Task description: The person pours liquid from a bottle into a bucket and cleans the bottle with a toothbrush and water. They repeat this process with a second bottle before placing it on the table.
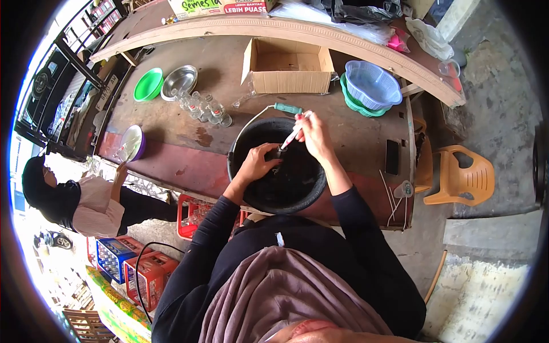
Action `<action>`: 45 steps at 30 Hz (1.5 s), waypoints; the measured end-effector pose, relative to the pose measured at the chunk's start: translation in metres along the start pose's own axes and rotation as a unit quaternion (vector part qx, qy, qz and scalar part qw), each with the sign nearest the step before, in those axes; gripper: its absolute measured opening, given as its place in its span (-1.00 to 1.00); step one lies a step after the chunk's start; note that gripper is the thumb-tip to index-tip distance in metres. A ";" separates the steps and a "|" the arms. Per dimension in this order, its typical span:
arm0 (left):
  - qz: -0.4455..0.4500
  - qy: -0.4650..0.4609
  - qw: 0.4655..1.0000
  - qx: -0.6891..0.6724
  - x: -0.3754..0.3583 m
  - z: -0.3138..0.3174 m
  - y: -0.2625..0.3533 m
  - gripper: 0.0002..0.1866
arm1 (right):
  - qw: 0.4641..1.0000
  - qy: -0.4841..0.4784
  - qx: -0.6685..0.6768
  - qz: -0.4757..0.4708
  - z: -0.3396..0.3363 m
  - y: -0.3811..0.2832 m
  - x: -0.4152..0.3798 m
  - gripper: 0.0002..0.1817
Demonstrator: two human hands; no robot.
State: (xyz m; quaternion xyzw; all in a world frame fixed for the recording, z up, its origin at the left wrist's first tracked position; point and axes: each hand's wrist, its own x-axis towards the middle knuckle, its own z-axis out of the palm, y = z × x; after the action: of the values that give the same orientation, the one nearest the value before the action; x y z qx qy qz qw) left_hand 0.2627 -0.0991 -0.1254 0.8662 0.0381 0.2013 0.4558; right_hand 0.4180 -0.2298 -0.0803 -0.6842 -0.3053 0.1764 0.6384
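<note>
Over a black bucket on the table, my left hand has its fingers curled around a small glass bottle, whose lower part is hard to make out in the dark interior. My right hand grips a slim white and pink brush-like tool, its lower end at the bottle's mouth. The bucket's wire handle with a green grip rests beyond the rim. Several clear glass bottles stand together on the table, left of the bucket.
An open cardboard box sits behind the bucket. Blue and green basins are at right, near a phone and sticks. Green and metal bowls lie at left. Another person stands left, touching a bowl. Crates and an orange chair flank the table.
</note>
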 end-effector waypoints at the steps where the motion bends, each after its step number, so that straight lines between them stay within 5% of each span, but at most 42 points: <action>1: -0.043 -0.040 0.998 0.026 0.003 -0.006 0.012 -0.46 | 0.998 -0.057 0.028 0.010 0.006 0.003 -0.007 -0.67; 4: -0.060 -0.081 0.992 0.077 0.003 -0.009 0.015 -0.45 | 0.984 -0.172 -0.039 0.016 0.012 0.005 -0.011 -0.73; 6: -0.038 -0.081 0.991 0.100 0.000 -0.004 0.005 -0.45 | 0.997 -0.067 0.049 -0.004 0.009 0.003 -0.002 -0.74; 8: 0.001 -0.009 0.999 -0.034 -0.004 0.002 -0.008 -0.48 | 1.000 0.006 -0.006 -0.027 -0.003 -0.007 0.007 -0.75; 10: -0.001 0.009 0.999 -0.041 -0.004 0.000 -0.004 -0.49 | 1.000 -0.021 0.008 -0.012 0.003 -0.004 0.002 -0.77; 12: -0.060 -0.076 0.995 0.026 -0.001 -0.010 0.005 -0.52 | 0.978 -0.205 0.002 0.041 0.008 0.014 -0.008 -0.83; 14: -0.076 -0.075 0.993 0.040 0.000 -0.007 0.001 -0.56 | 0.979 -0.199 0.000 0.039 0.012 0.013 -0.011 -0.84; 16: 0.051 0.019 0.999 -0.003 0.000 -0.001 -0.006 -0.58 | 0.995 -0.087 0.047 -0.012 0.004 0.003 -0.004 -0.81; 18: -0.001 0.002 1.000 -0.019 -0.001 -0.001 -0.006 -0.57 | 0.998 -0.043 0.012 -0.037 -0.009 -0.004 0.002 -0.77; 24: -0.055 -0.074 0.995 0.048 -0.002 -0.002 0.000 -0.50 | 0.972 -0.232 -0.037 -0.002 0.011 0.001 -0.020 -0.83; 26: -0.016 -0.061 0.996 -0.061 -0.004 0.002 -0.010 -0.50 | 0.989 -0.142 0.027 -0.038 0.012 0.001 -0.015 -0.77; 29: -0.035 -0.057 0.997 -0.030 -0.003 -0.001 -0.009 -0.50 | 0.992 -0.097 -0.062 -0.056 0.010 -0.015 -0.015 -0.75; 32: -0.055 -0.049 0.997 0.031 -0.006 -0.003 0.004 -0.48 | 0.963 -0.230 -0.135 0.027 0.021 -0.009 -0.026 -0.77; 34: 0.010 -0.027 0.999 0.037 -0.006 -0.002 0.000 -0.43 | 0.965 -0.229 -0.128 -0.002 0.023 -0.007 -0.026 -0.78; 36: 0.024 -0.017 0.999 0.044 -0.008 0.002 -0.009 -0.41 | 0.995 -0.091 -0.013 -0.045 0.024 -0.005 -0.021 -0.77; 38: -0.016 -0.003 1.000 -0.023 -0.009 0.005 -0.014 -0.40 | 0.993 -0.065 -0.082 -0.050 0.015 -0.005 -0.014 -0.71; 40: -0.067 -0.017 0.998 -0.014 -0.009 0.001 -0.004 -0.46 | 0.961 -0.071 -0.172 -0.206 0.022 0.004 -0.019 -0.72; 42: -0.078 -0.034 0.993 0.083 -0.008 -0.002 -0.004 -0.50 | 0.954 -0.178 -0.210 -0.117 0.025 0.007 -0.028 -0.81; 45: 0.022 -0.005 0.996 0.087 -0.009 0.002 -0.011 -0.45 | 0.986 -0.100 -0.086 -0.100 0.026 0.000 -0.028 -0.79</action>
State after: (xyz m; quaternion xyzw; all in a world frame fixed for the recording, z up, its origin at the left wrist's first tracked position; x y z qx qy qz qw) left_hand 0.2571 -0.0965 -0.1385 0.9041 0.0340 0.2033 0.3743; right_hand 0.3809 -0.2276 -0.0879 -0.6813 -0.4488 0.1526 0.5578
